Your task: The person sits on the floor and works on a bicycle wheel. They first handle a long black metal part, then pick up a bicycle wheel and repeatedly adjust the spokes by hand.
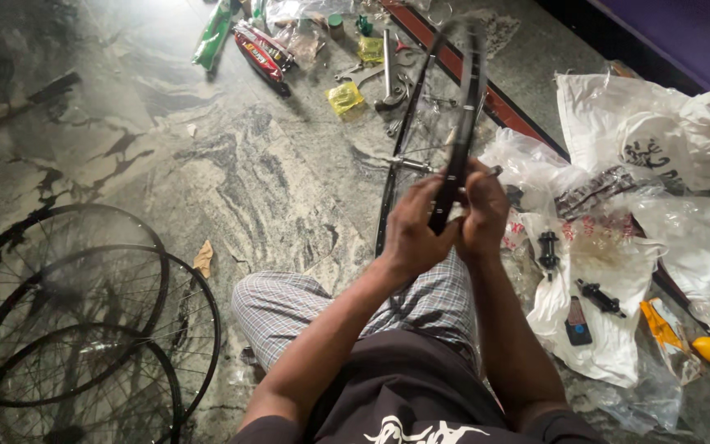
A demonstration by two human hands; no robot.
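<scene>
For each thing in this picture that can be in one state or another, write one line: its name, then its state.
left hand: closed around the rim
right hand: closed on the rim, a small tool at its fingertips
bicycle wheel rim: held upright, edge-on to the camera
finished wheels: lying flat, overlapping, on the floor
plastic bags: opened, spread flat
black hubs: loose, lying on the bags

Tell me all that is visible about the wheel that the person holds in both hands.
The wheel is a black bicycle rim with thin metal spokes and a silvery hub axle at its middle. It looks like metal and carries no tyre. It stands upright, seen nearly edge-on, above the person's checked trousers and the marbled floor. The left hand and the right hand clasp its near edge from either side. Its far part is blurred.
</scene>
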